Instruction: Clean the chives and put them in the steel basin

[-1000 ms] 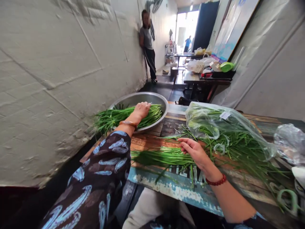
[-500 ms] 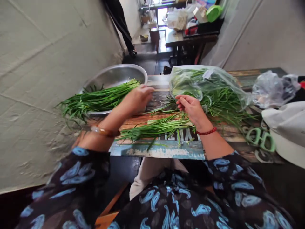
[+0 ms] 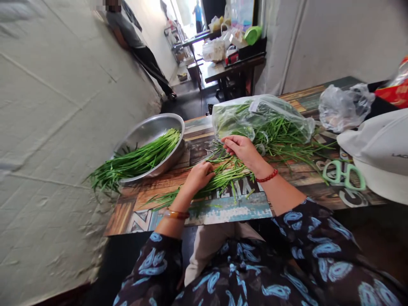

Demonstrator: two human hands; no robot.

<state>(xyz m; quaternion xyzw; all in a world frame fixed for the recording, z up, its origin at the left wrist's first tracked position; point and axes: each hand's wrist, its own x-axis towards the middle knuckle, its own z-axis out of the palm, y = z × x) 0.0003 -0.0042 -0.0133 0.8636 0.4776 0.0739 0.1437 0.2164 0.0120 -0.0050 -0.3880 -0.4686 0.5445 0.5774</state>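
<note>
Looks partway: big bunch of greens (image 3: 151,152) already in bowl (image 3: 149,128) at left; loose stalks (image 3: 228,175) on table (image 3: 236,209) near, more in bag (image 3: 261,117) right. Left hand (image 3: 200,175) curled over stalks, grip unclear; right hand (image 3: 244,152) fingertips pressed together.

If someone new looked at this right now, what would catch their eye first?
Probably the bright green stalks in the metal basin at left, their leafy ends hanging over its side toward the wall. Next, the left hand at the loose stalks on the table, with the right hand just in front of the clear plastic bag of greens.
</note>
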